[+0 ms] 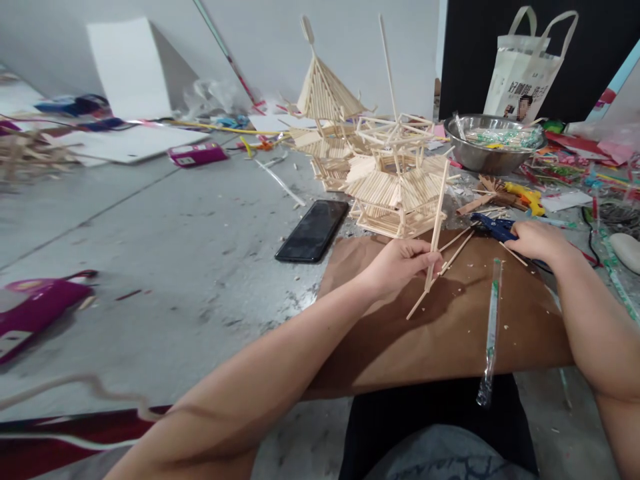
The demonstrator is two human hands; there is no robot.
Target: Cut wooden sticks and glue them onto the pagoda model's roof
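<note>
My left hand pinches a few thin wooden sticks joined at angles, above a brown board. One stick stands nearly upright; others slant down toward the board and off to the right. My right hand is closed around a dark blue tool that looks like a glue gun, low at the board's far right edge. Just beyond my left hand stands a tiered wooden stick model with a slatted roof and an open frame on top. A narrow plastic-wrapped packet lies on the board.
Behind the model rises another stick tower with a pointed roof. A black phone lies left of the board. At the back right are a metal bowl, a white bag and a yellow tool. Purple packages lie leftward.
</note>
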